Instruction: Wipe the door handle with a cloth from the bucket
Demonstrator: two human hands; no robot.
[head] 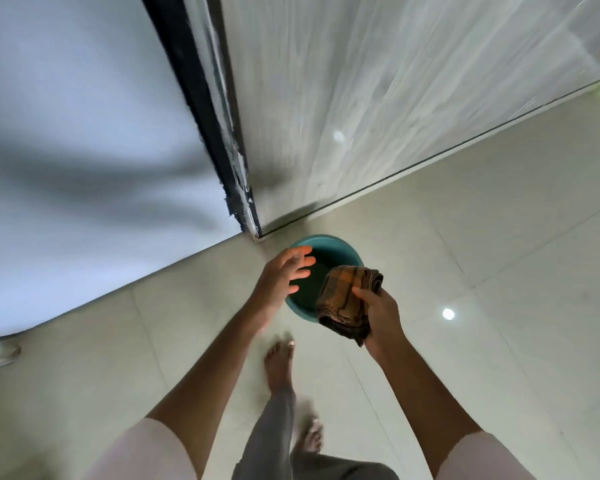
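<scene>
A teal bucket (321,244) stands on the floor by the foot of the door frame. My right hand (380,315) grips a folded brown and orange checked cloth (343,299) just above the bucket's right rim. My left hand (284,275) hovers over the bucket's left rim with its fingers spread and nothing in it. The pale grey door (378,98) fills the upper right. Its handle is out of view.
A black door frame strip (201,109) runs down to the floor beside a white wall (77,150). Glossy cream floor tiles (499,271) spread all around. My bare feet (279,362) stand just behind the bucket.
</scene>
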